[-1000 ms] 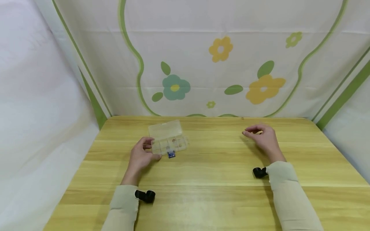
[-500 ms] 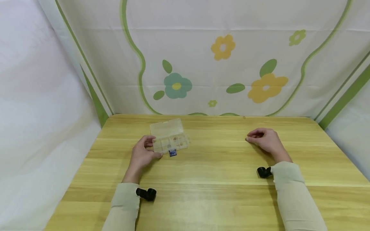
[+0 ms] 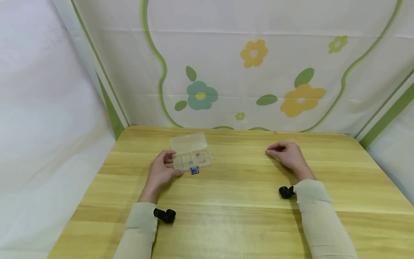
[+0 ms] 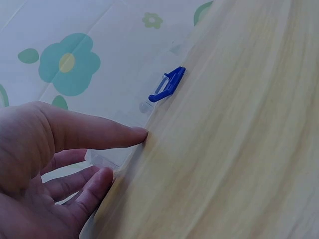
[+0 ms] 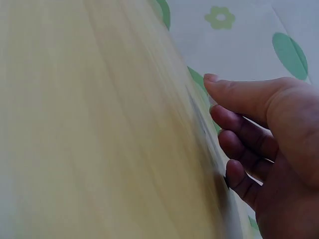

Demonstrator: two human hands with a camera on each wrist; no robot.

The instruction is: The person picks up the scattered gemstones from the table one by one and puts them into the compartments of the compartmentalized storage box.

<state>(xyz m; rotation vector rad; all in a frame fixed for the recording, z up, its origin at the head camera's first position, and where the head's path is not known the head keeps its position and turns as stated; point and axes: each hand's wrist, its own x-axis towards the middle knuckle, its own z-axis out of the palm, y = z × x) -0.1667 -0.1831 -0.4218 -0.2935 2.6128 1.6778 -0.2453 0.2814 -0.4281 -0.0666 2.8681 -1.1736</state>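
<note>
A clear, thin-walled plastic case (image 3: pixel 185 156) lies left of centre in the head view, on a pale yellow tabletop (image 3: pixel 233 201) with long wood-grain streaks and a soft sheen. Its flat rectangular lid (image 3: pixel 189 142) is laid back toward the far edge; the near half is a shallow tray split into small square compartments. A few tiny pieces sit in these, one a reddish-brown ring shape (image 3: pixel 197 154), the rest too small to tell. The left grip (image 3: pixel 160 172) pinches the case's left end, thumb at the near corner and fingers behind. The right grip (image 3: pixel 286 154) hovers at right of centre, well apart from the case, thumb and forefinger tips drawn close; whether something tiny is between them cannot be told.

The head view shows a blue piece (image 3: pixel 194 170) at the tray's near edge as a small square; the left wrist view reveals an angular glossy blue frame around a clear strip, one end rounded. That view also shows the thumb tip against the case's edge, while the compartments are hidden. The right wrist view alone shows three bent fingers (image 5: pixel 251 139) under a nearly straight thumb (image 5: pixel 244 97).
</note>
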